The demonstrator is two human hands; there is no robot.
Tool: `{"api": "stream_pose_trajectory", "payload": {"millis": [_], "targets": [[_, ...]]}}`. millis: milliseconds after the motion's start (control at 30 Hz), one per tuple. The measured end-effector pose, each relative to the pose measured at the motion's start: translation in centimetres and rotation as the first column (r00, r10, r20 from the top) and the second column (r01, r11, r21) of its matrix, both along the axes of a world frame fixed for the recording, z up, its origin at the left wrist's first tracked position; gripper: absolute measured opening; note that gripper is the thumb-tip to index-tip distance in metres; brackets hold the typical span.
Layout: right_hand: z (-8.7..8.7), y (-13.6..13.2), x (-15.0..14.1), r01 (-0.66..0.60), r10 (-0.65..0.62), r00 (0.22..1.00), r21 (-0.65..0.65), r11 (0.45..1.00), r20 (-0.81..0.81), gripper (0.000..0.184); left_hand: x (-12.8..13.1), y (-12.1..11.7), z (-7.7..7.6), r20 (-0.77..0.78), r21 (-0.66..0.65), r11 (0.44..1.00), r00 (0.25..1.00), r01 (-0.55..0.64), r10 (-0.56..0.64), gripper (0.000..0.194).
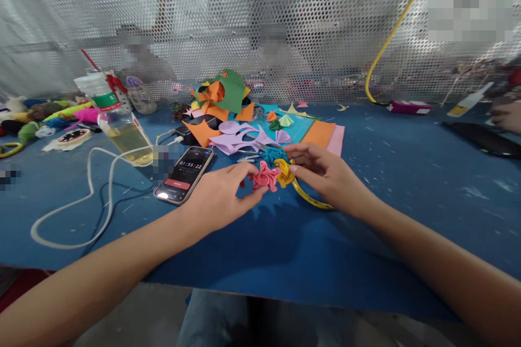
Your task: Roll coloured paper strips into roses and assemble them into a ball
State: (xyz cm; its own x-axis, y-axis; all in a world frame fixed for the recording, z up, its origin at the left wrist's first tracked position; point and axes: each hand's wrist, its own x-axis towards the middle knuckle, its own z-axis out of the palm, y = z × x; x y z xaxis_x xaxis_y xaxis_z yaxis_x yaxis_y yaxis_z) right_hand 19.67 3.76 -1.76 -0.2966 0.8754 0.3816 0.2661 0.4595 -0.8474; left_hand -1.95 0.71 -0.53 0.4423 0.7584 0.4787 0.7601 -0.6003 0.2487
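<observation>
My left hand point(228, 190) pinches a pink folded paper flower point(265, 177) at its edge, thumb below and fingers above. Right beside it, a yellow paper flower point(284, 172) is held between the fingertips of my right hand point(319, 171). A blue paper flower point(275, 156) lies just behind the yellow one, close to my right fingers; whether it is joined to the others I cannot tell. Beneath my right hand a yellow ring point(311, 199) is partly hidden. Scissors point(260, 147) show in part behind the flowers, among lilac paper scraps point(240, 138).
A phone point(185, 173) with a running timer lies left of my left hand, near a looping white cable point(91, 195). A tilted bottle point(126, 130) stands behind. Orange and green paper scraps point(230, 97) pile at the back. A glue bottle point(468, 102) and black phone point(482, 138) lie at right.
</observation>
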Motion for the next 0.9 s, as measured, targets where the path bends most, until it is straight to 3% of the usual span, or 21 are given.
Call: {"api": "stream_pose_trajectory", "payload": {"millis": [200, 433, 600, 733, 900], "targets": [[-0.4, 0.6, 0.2, 0.09, -0.09, 0.995, -0.01, 0.996, 0.035, 0.027, -0.1, 0.0, 0.1, -0.174, 0.009, 0.996, 0.981, -0.086, 0.086, 0.027], [-0.8, 0.7, 0.3, 0.071, -0.069, 0.997, -0.036, 0.997, 0.036, 0.026, 0.1, -0.1, 0.0, -0.225, -0.159, 0.987, 0.974, -0.026, -0.011, 0.036], [-0.9, 0.9, 0.3, 0.046, -0.045, 0.999, -0.051, 0.998, 0.031, 0.026, 0.1, 0.1, 0.7, -0.036, -0.308, 0.951, 0.999, 0.016, -0.028, 0.048], [-1.0, 0.8, 0.1, 0.012, -0.012, 1.0, -0.058, 0.998, 0.01, 0.027, -0.3, 1.1, 0.5, 0.199, -0.18, 0.984, 0.979, 0.002, 0.035, 0.032], [-0.8, -0.1, -0.5, -0.042, 0.042, 0.999, -0.083, 0.996, -0.001, 0.026, -0.4, 1.4, -0.1, 0.321, -0.196, 0.974, 0.946, 0.115, -0.047, 0.023]]}}
